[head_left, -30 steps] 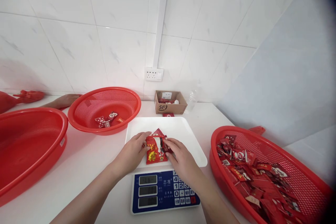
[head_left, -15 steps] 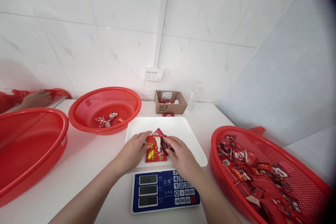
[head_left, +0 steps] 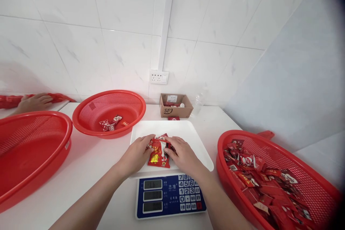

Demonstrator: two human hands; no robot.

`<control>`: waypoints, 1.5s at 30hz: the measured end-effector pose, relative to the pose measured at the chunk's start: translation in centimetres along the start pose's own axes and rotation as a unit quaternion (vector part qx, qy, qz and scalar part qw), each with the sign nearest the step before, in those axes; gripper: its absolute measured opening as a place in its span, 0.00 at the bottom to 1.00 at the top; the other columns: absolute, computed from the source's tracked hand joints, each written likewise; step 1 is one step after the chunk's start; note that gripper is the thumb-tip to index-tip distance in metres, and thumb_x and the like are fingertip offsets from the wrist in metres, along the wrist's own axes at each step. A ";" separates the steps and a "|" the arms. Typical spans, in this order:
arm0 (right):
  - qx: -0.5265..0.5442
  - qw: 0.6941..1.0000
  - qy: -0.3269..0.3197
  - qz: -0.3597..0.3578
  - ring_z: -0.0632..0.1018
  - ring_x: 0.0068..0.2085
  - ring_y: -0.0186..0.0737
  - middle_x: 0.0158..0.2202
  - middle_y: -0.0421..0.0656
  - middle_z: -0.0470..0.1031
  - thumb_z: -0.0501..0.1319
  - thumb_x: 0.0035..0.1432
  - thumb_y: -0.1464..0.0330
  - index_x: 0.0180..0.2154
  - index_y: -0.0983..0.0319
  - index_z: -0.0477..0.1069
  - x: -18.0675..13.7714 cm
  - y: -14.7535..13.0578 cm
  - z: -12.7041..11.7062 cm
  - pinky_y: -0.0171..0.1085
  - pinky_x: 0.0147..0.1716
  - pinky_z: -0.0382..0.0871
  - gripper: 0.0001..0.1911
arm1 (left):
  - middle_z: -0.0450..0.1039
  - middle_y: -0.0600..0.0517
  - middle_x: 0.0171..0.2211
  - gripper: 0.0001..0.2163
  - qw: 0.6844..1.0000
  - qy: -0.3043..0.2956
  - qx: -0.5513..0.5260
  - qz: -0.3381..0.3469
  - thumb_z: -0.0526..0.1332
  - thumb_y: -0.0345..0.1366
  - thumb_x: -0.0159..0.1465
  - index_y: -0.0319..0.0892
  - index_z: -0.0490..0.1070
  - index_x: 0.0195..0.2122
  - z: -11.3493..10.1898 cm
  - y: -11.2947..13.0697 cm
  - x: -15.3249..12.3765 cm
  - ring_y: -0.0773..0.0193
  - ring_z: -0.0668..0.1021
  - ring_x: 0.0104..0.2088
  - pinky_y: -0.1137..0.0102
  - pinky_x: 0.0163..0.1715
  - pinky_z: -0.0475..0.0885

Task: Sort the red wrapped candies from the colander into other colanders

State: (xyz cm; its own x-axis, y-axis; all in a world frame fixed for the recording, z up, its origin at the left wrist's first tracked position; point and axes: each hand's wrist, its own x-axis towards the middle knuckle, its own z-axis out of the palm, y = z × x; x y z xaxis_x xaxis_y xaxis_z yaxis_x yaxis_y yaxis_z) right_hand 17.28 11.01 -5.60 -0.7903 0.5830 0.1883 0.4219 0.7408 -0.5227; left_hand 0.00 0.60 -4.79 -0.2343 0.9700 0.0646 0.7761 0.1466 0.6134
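Several small red snack packets [head_left: 159, 155] are bunched together over the white pan [head_left: 180, 129] of a weighing scale. The front packet has yellow and white print. My left hand [head_left: 139, 152] grips the bunch from the left, with its thumb over the front packet. On the right side my right hand [head_left: 182, 153] closes round the same bunch, thumb also in front. The fingers partly hide the packets behind. Below the pan is the scale's blue panel [head_left: 169, 214] with keys and three displays, whose digits I cannot read clearly.
A red basket [head_left: 229, 134] at right holds many packets. Another red basket [head_left: 83, 106] at back left holds several; a third basket [head_left: 51, 115] stands at far left. A cardboard box [head_left: 172, 112] and clear bottle [head_left: 198, 102] are near the wall. Another person's hand [head_left: 35, 102] rests on red netting.
My right hand has shifted slightly left and its fingers sit further over the packets. The bunch tilts a little. At far left the other person's hand has moved slightly.
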 end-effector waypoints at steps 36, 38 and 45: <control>0.086 0.991 0.092 0.034 0.72 0.55 0.47 0.52 0.50 0.73 0.50 0.64 0.69 0.52 0.60 0.69 -2.7 -0.2 0.1 0.52 0.56 0.65 0.17 | 0.72 0.47 0.54 0.19 0.999 -0.010 -0.036 0.032 0.53 0.31 0.63 0.45 0.66 0.56 0.5 0.4 0.0 0.55 0.73 0.53 0.62 0.52 0.68; 0.107 0.989 0.092 0.042 0.72 0.54 0.47 0.52 0.48 0.73 0.53 0.63 0.68 0.51 0.59 0.69 -2.7 -0.5 0.1 0.51 0.54 0.66 0.16 | 0.72 0.47 0.54 0.19 0.999 -0.013 -0.040 0.032 0.53 0.31 0.63 0.45 0.66 0.56 0.5 0.5 0.0 0.55 0.73 0.53 0.61 0.52 0.68; 0.166 0.980 0.098 0.057 0.76 0.49 0.42 0.47 0.46 0.76 0.51 0.57 0.74 0.45 0.60 0.73 -1.8 -0.5 0.4 0.44 0.51 0.69 0.17 | 0.71 0.45 0.55 0.19 0.998 -0.021 -0.052 0.021 0.53 0.33 0.63 0.44 0.65 0.56 0.3 0.5 -0.2 0.54 0.73 0.54 0.61 0.53 0.68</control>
State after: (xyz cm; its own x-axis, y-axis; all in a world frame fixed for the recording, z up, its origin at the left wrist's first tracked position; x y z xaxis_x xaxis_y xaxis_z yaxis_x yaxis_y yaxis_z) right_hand 18.36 9.45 -5.98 -0.6327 0.7324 0.2516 0.3098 0.5371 -0.7845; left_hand 0.63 0.59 -4.71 -0.1761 0.9825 0.0604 0.7187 0.0864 0.6899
